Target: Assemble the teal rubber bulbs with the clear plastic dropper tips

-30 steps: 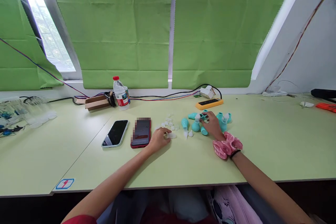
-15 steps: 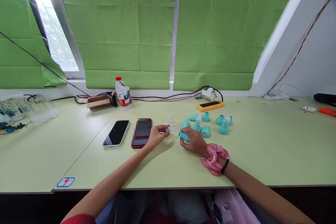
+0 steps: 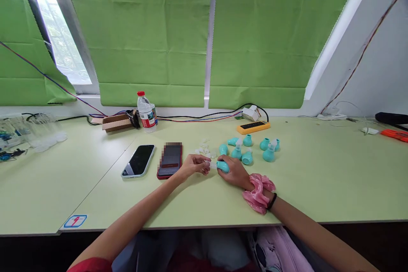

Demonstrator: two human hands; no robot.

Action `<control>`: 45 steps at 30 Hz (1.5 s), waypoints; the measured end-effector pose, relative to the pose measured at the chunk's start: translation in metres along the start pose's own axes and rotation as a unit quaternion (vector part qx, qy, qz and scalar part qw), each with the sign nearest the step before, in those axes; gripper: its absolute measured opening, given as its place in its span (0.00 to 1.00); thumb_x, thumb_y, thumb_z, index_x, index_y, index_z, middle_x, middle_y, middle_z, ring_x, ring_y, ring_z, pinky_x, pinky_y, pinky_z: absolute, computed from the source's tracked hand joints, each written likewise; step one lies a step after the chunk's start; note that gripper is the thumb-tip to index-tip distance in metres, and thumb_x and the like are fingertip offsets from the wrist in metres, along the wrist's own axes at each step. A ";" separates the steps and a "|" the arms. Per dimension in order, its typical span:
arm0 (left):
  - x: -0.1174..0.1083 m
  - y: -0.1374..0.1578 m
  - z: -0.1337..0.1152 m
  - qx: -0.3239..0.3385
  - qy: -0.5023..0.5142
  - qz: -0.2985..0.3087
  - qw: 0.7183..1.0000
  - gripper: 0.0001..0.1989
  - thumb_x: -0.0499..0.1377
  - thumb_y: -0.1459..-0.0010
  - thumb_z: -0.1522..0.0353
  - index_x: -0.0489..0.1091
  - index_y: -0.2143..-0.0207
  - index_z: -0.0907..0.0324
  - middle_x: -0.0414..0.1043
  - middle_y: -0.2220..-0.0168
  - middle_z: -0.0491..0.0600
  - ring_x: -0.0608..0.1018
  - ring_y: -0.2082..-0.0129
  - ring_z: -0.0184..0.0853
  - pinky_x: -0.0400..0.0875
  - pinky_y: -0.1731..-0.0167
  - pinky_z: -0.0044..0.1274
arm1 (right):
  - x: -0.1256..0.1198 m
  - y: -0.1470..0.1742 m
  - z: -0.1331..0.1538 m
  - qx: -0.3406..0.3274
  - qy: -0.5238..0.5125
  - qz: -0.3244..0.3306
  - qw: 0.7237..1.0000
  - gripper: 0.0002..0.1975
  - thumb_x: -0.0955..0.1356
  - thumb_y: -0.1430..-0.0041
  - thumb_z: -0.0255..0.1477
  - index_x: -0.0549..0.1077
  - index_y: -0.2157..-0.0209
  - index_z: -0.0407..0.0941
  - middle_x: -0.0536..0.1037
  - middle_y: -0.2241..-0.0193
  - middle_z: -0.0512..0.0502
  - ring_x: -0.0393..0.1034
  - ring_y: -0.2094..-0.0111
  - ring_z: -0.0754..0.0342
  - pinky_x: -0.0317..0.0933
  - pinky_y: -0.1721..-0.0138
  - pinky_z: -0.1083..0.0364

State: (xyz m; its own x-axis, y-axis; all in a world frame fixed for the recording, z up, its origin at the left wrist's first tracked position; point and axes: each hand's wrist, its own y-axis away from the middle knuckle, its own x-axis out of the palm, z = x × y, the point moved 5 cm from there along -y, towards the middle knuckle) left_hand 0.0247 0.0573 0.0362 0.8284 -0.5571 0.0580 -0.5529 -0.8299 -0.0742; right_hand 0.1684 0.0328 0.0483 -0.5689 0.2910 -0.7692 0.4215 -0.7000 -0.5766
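Observation:
In my right hand (image 3: 234, 171) is a teal rubber bulb (image 3: 222, 166), lying sideways with its open neck toward the left. My left hand (image 3: 196, 165) pinches a small clear plastic nozzle (image 3: 213, 164), whose end is at the bulb's neck; whether it sits inside I cannot tell. Behind my left hand lies a pile of clear plastic pieces (image 3: 204, 148). Several more teal bulbs stand or lie beyond my right hand, among them one with a clear tip (image 3: 268, 154) and one with a bare neck (image 3: 247, 140).
Left of my hands lie a red-edged phone (image 3: 170, 161) and a white-cased phone (image 3: 138, 161). Farther back are a water bottle (image 3: 147, 112), a cardboard box (image 3: 117, 123) and a yellow-and-black device (image 3: 253, 127). Cables (image 3: 197, 119) run along the wall.
My left hand has picked up a clear nozzle from the pile and brought it right to the neck of the teal bulb. My right hand still holds the bulb.

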 end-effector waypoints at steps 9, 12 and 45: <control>0.003 -0.004 0.001 0.004 -0.031 -0.014 0.999 0.21 0.62 0.61 0.60 0.68 0.68 0.70 0.69 0.80 0.50 0.70 0.83 0.28 0.67 0.81 0.21 | 0.011 0.003 -0.001 0.030 0.030 -0.029 0.999 0.08 0.61 0.55 0.22 0.65 0.70 0.42 0.72 0.71 0.44 0.66 0.69 0.53 0.58 0.69 0.56; 0.004 -0.004 0.000 0.037 -0.055 -0.032 0.997 0.20 0.62 0.60 0.61 0.68 0.69 0.70 0.68 0.82 0.48 0.69 0.84 0.27 0.66 0.83 0.21 | 0.010 0.002 0.001 0.042 0.015 -0.022 0.999 0.07 0.61 0.57 0.21 0.66 0.72 0.43 0.72 0.73 0.43 0.66 0.70 0.52 0.58 0.69 0.55; 0.001 0.007 -0.047 0.221 -0.390 -0.135 0.884 0.17 0.51 0.47 0.65 0.66 0.57 0.62 0.72 0.71 0.50 0.72 0.71 0.31 0.67 0.69 0.22 | 0.006 -0.005 0.011 0.235 -0.478 0.199 0.823 0.14 0.64 0.55 0.39 0.63 0.79 0.41 0.62 0.84 0.54 0.53 0.86 0.65 0.46 0.86 0.63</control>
State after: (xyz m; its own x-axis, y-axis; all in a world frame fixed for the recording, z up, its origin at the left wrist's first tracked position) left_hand 0.0169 0.0495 0.0823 0.8300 -0.0068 -0.5577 -0.3788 -0.7407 -0.5548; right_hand 0.1554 0.0311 0.0497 -0.8419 -0.5111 -0.1733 0.5171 -0.8558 0.0115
